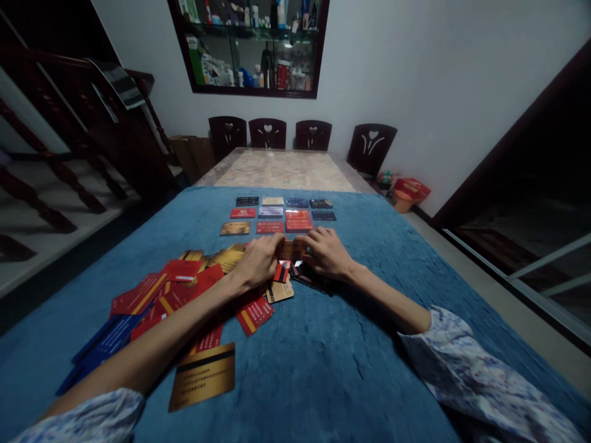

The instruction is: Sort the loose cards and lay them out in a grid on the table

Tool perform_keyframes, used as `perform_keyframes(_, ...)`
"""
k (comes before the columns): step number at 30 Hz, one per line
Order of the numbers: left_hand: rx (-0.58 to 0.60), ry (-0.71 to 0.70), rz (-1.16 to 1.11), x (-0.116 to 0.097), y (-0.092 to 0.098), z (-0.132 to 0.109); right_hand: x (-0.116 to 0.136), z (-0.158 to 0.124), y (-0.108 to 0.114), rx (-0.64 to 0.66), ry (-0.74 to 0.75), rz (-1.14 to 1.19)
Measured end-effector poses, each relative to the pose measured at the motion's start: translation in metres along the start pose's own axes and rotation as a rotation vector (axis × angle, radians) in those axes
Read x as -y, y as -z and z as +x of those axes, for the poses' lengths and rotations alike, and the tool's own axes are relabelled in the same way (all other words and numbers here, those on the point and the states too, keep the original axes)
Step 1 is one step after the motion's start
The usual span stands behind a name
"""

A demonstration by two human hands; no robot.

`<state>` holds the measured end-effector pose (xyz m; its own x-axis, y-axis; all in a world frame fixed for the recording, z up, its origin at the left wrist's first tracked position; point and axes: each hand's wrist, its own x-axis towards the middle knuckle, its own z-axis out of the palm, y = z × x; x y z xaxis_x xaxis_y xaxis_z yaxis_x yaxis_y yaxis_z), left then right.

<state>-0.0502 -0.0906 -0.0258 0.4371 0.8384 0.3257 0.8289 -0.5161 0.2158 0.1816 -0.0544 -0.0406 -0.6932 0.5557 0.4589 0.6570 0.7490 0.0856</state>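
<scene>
My left hand (262, 258) and my right hand (327, 251) meet at the middle of the blue cloth, fingers closed on the two ends of a brownish card (292, 250). That card is blurred, and I cannot tell whether it is one or a small stack. Just below it lie a red card (281, 271), a beige card (279, 291) and dark cards (311, 280). Under and beside my left forearm spreads a loose pile of red cards (143, 294), blue cards (111, 335) and gold cards. A gold card (203, 376) lies apart near the front.
Beyond my hands, several cards and small stacks sit in rows, among them a red stack (298, 221) and a gold card (235, 229). The blue cloth (351, 357) covers the near table; the marble top (286, 169) shows behind it. Dark chairs (268, 133) line the far end.
</scene>
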Motion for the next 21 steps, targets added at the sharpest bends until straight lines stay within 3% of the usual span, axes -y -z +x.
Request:
perform_keyframes(6, 0.061, 0.057, 0.08, -0.0034, 0.0028, -0.0005, 0.0014, -0.0009, -0.0019, 0.03, -0.011, 0.034)
perform_keyframes(21, 0.029, 0.052, -0.085, 0.0064, -0.0027, 0.0029, -0.0008, 0.001, -0.005, 0.01, -0.001, -0.049)
